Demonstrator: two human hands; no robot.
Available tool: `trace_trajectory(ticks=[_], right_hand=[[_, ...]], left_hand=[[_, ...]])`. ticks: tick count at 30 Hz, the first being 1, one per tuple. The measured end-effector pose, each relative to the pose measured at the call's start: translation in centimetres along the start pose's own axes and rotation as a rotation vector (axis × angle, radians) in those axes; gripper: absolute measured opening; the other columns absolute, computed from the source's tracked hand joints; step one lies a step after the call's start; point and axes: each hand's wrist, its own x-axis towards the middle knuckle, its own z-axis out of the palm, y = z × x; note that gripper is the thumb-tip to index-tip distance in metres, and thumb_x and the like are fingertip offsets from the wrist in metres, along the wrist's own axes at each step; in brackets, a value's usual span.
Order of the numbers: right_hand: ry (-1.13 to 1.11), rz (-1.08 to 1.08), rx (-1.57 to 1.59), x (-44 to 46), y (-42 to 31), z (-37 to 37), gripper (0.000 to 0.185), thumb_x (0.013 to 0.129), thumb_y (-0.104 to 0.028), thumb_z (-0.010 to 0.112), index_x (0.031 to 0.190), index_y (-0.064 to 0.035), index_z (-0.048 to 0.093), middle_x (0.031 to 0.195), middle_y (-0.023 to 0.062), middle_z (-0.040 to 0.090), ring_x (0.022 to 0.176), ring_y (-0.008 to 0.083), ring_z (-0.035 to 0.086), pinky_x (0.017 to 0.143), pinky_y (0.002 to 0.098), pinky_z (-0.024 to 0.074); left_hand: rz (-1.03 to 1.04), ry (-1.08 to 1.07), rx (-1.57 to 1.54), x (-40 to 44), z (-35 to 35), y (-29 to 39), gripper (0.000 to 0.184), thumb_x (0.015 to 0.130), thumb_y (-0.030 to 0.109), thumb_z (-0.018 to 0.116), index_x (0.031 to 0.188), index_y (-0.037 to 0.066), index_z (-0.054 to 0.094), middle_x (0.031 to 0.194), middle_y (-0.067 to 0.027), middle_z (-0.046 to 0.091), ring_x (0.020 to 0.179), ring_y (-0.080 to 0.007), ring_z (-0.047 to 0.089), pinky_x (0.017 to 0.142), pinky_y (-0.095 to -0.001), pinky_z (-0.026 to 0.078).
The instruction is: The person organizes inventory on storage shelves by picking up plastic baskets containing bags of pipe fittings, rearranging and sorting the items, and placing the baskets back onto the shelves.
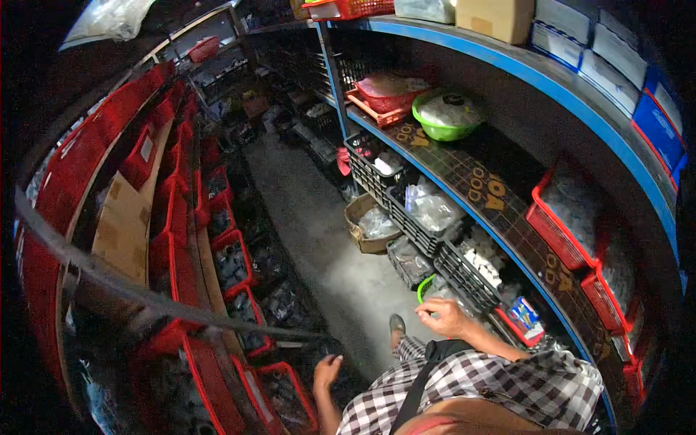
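My left hand hangs low beside the left shelves, its fingers loosely curled together with nothing visible in them. The red bin is nearest to it, and the two are apart. My right hand is raised in front of my body on the right, fingers bent inward, and no object shows in it. Just beyond it in the view, a bright green curved rim sits low by the right shelf. A black crate with white pieces and a red tray with a blue packet stand close to this hand.
A narrow aisle floor runs ahead between shelves. Red bins line the left side, with a cardboard piece. On the right are a green bowl, red baskets, a cardboard box on the floor, and a blue shelf edge.
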Motion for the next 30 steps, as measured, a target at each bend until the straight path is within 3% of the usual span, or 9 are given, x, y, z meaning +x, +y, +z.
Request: trace_trajectory(ticks=[6,10,13,16,18,23,25,27,30], right_hand=[[-0.056,-0.003,0.011,9.4,6.3,2.3,0.013,0.078,-0.011,0.062,0.086,-0.0018,0.065,0.079,0.0122,0.064,0.072,0.0267,0.062,0.064,0.0336,0.0488],[0.061,0.057,0.062,18.5,8.9,2.2,0.013,0.079,-0.009,0.060,0.087,-0.0010,0.065,0.079,0.0118,0.065,0.069,0.0198,0.063,0.063,0.0298,0.0490],[0.236,0.139,0.205,25.6,9.5,1.6,0.011,0.078,-0.006,0.059,0.085,-0.0001,0.065,0.076,0.0099,0.065,0.066,0.0137,0.061,0.060,0.0271,0.0482],[0.276,0.237,0.328,31.1,12.3,2.1,0.012,0.083,-0.010,0.058,0.087,-0.0008,0.066,0.072,0.0066,0.064,0.062,0.0098,0.059,0.057,0.0251,0.0471],[0.264,0.237,0.259,34.3,12.0,1.3,0.014,0.083,-0.012,0.059,0.088,-0.0009,0.065,0.074,0.0106,0.065,0.066,0.0139,0.062,0.061,0.0280,0.0487],[0.280,-0.051,-0.023,38.3,11.5,0.7,0.012,0.079,-0.012,0.061,0.086,-0.0022,0.063,0.078,0.0128,0.064,0.071,0.0273,0.063,0.062,0.0350,0.0497],[0.297,0.108,-0.034,37.4,11.3,1.3,0.012,0.079,-0.011,0.061,0.085,-0.0015,0.063,0.079,0.0133,0.064,0.070,0.0270,0.063,0.061,0.0346,0.0497],[0.443,0.156,-0.022,35.7,12.2,3.1,0.013,0.080,-0.012,0.061,0.086,-0.0008,0.065,0.078,0.0137,0.065,0.069,0.0246,0.064,0.060,0.0322,0.0495],[0.495,0.491,0.214,34.1,11.0,4.5,0.013,0.084,-0.009,0.056,0.090,-0.0016,0.066,0.065,0.0026,0.062,0.061,0.0058,0.055,0.056,0.0235,0.0452]], left_hand=[[-0.245,-0.167,-0.008,8.4,-0.9,2.0,0.043,0.084,0.041,0.058,0.108,0.005,0.063,0.089,-0.0107,0.066,0.082,-0.0183,0.060,0.075,-0.0309,0.046],[-0.127,-0.181,0.187,15.1,-7.0,8.8,0.049,0.082,0.044,0.057,0.111,0.004,0.061,0.108,-0.0181,0.062,0.104,-0.0276,0.058,0.089,-0.0323,0.042],[0.066,-0.151,0.163,24.0,-11.1,10.5,0.050,0.084,0.043,0.058,0.114,0.003,0.059,0.102,-0.0116,0.065,0.091,-0.0181,0.060,0.080,-0.0296,0.045],[0.063,-0.082,-0.378,33.2,-13.5,14.4,0.040,0.084,0.040,0.060,0.107,0.008,0.060,0.089,-0.0039,0.063,0.077,-0.0160,0.058,0.069,-0.0307,0.046],[0.214,-0.364,-0.665,32.3,-16.6,28.6,0.052,0.084,0.043,0.059,0.122,0.008,0.047,0.100,-0.0056,0.060,0.080,-0.0169,0.057,0.070,-0.0307,0.047],[0.694,-0.469,-0.977,34.5,-24.0,61.3,0.092,0.080,0.065,0.049,0.144,0.018,0.003,0.109,-0.0136,0.058,0.088,-0.0224,0.061,0.078,-0.0363,0.050],[0.671,-0.478,-1.011,34.7,-26.6,70.4,0.123,0.064,0.074,0.058,0.140,0.019,-0.021,0.132,-0.0234,0.038,0.104,-0.0352,0.054,0.086,-0.0569,0.042],[0.531,-0.592,-1.159,34.8,-28.5,78.4,0.129,0.058,0.076,0.061,0.139,0.020,-0.022,0.146,-0.0217,-0.013,0.132,-0.0482,0.008,0.097,-0.0707,0.013],[0.769,-0.789,-1.082,35.5,-28.8,83.4,0.093,0.069,0.074,0.047,0.141,0.020,0.024,0.146,-0.0147,0.020,0.130,-0.0429,0.019,0.094,-0.0709,0.012]])
